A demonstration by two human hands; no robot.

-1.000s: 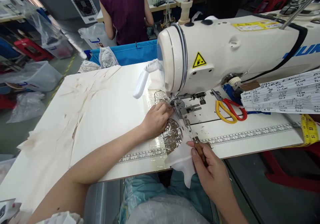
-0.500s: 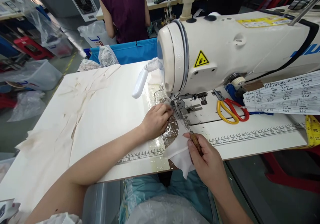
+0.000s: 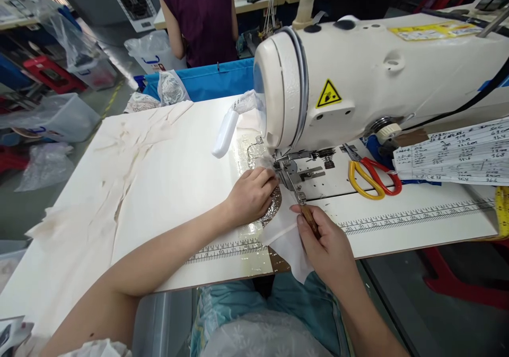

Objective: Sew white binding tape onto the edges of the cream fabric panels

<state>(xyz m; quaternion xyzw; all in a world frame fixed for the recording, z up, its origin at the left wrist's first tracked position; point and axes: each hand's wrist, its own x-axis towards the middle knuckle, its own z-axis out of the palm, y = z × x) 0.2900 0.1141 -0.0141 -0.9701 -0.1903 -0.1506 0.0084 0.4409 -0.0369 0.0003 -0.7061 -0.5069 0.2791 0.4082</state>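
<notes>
A cream sewing machine [image 3: 286, 92] reaches over the white table from the right. Close to its needle, my left hand [image 3: 253, 195] rests with bent fingers pressed together on a thin white fabric [image 3: 288, 243]. The fabric runs under the machine's foot and hangs over the table's front edge. My right hand [image 3: 324, 240] is wrapped round the wooden handle of an awl [image 3: 309, 220]. Its metal shaft points up and left to the fabric beside the foot. The awl's tip is too small to make out. Shiny tape [image 3: 254, 261] covers the tabletop below my left hand.
Scissors [image 3: 368, 179] with yellow and red handles lie right of the needle, near handwritten paper strips [image 3: 453, 153]. Cut pale fabric pieces [image 3: 79, 219] spread over the table's left side. A blue cloth bin [image 3: 214, 81] stands behind; a person in purple [image 3: 196, 17] is beyond it.
The view has shifted slightly, so the machine and scissors appear further right. The fabric's hanging end has changed shape a little. Both hands keep their places near the needle.
</notes>
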